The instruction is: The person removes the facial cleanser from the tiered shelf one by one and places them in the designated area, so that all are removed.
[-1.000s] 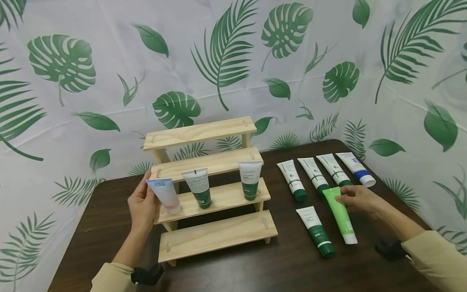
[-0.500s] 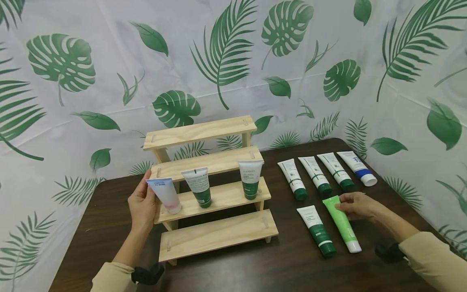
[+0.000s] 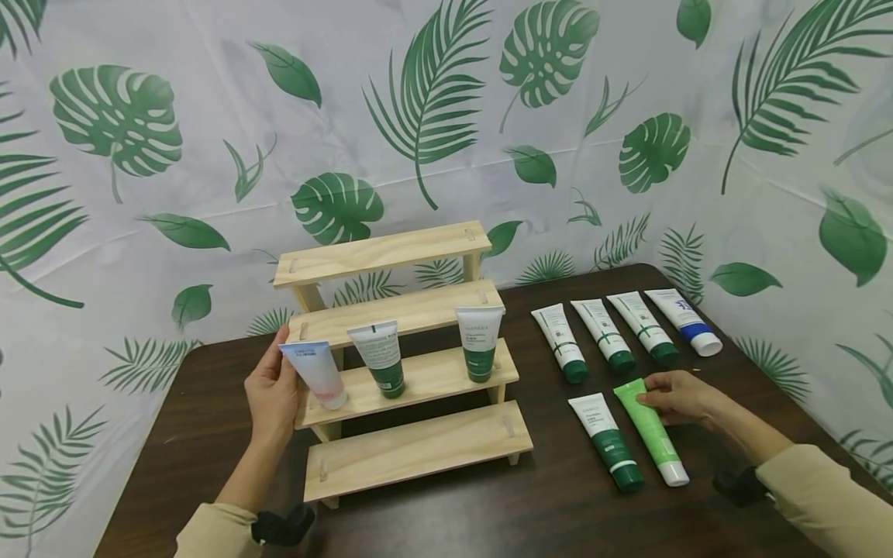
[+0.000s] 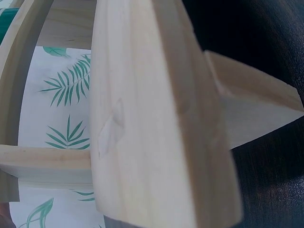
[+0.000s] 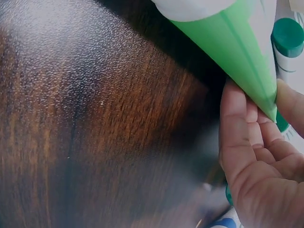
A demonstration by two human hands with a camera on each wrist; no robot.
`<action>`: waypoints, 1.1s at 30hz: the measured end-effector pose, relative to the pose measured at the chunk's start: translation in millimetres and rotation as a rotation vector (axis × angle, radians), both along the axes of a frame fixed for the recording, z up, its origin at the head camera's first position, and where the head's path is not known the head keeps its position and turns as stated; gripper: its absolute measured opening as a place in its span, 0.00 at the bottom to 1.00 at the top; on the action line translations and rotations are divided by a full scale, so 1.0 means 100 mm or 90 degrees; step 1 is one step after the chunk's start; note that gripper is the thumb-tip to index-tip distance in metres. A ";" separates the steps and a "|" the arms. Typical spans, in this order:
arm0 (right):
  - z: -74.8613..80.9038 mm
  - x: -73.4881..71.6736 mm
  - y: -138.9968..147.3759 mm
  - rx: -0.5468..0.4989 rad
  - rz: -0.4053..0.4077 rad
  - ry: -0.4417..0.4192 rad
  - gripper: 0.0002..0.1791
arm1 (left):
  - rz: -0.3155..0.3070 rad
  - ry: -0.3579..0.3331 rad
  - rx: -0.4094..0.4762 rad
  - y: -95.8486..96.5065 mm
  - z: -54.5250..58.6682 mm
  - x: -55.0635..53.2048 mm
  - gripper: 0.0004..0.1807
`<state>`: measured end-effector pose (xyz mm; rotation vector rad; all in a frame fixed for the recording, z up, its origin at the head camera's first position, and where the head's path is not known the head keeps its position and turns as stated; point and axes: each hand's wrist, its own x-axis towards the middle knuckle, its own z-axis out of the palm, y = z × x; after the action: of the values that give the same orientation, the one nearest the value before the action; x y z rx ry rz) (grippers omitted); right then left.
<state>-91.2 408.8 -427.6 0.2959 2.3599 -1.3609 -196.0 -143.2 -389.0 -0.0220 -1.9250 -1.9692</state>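
A light green squeeze tube [image 3: 652, 430] with a white cap is pinched near its flat end by my right hand [image 3: 680, 397]; thumb and fingers close on it in the right wrist view. My left hand [image 3: 270, 391] holds the left end of the stepped wooden display rack [image 3: 415, 453], its fingertips partly hidden. Right beside that hand a blue-and-pink tube [image 3: 319, 376] stands cap down on the rack's second step from the bottom. On the same step stand two white-and-green tubes, one near the middle [image 3: 380, 360] and another at the right [image 3: 479, 345].
Left of the green tube lies a white tube with a dark green lower half [image 3: 608, 446]. Behind lie several white tubes [image 3: 560, 341] in a row, the rightmost with a blue band [image 3: 684, 322]. All rest on a dark wooden table [image 3: 446, 519] before a leaf-print cloth [image 3: 446, 101].
My right hand has brought the green tube slightly toward the table's front edge, beside the white-and-dark-green tube. My left hand has stayed at the rack.
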 end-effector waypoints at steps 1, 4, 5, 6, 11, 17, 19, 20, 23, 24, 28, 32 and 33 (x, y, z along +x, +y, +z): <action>0.00 0.00 -0.01 0.005 -0.001 0.002 0.26 | 0.001 0.001 -0.001 0.00 0.00 0.00 0.24; 0.01 0.00 -0.02 0.019 -0.001 0.009 0.25 | 0.002 0.006 0.002 0.00 -0.01 -0.01 0.24; 0.02 0.00 -0.02 0.023 -0.002 0.010 0.25 | 0.003 0.007 0.003 0.00 -0.01 -0.01 0.24; 0.02 0.00 -0.02 0.027 -0.004 0.011 0.26 | 0.003 0.007 0.004 0.01 -0.01 -0.01 0.24; 0.01 0.00 -0.02 0.047 -0.010 0.006 0.28 | 0.001 0.003 0.001 0.01 -0.01 -0.01 0.24; -0.01 0.00 -0.02 0.051 -0.016 0.007 0.28 | 0.001 -0.003 -0.002 0.01 -0.01 -0.01 0.25; -0.02 0.01 -0.02 0.045 -0.021 0.010 0.28 | 0.001 -0.001 0.001 0.01 -0.01 -0.01 0.24; -0.02 0.01 -0.02 0.043 -0.022 0.011 0.28 | 0.001 0.000 0.004 0.01 -0.01 -0.01 0.24; -0.03 0.02 -0.02 0.045 -0.025 0.014 0.27 | 0.000 0.001 0.013 0.01 -0.02 -0.02 0.24; -0.03 0.02 -0.02 0.048 -0.027 0.013 0.26 | -0.001 0.001 0.017 0.01 -0.02 -0.02 0.24; -0.02 0.02 -0.03 0.061 -0.037 0.015 0.27 | -0.003 0.001 0.027 0.01 -0.02 -0.01 0.24; -0.01 0.03 -0.04 0.068 -0.044 0.016 0.27 | -0.007 -0.001 0.027 0.00 -0.01 0.00 0.24; 0.00 0.04 -0.04 0.069 -0.045 0.017 0.27 | -0.007 -0.002 0.025 0.00 0.00 0.01 0.24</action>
<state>-87.6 405.0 -428.1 0.3984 2.4719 -1.2780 -195.3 -143.1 -389.1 -0.0194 -1.8907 -2.0154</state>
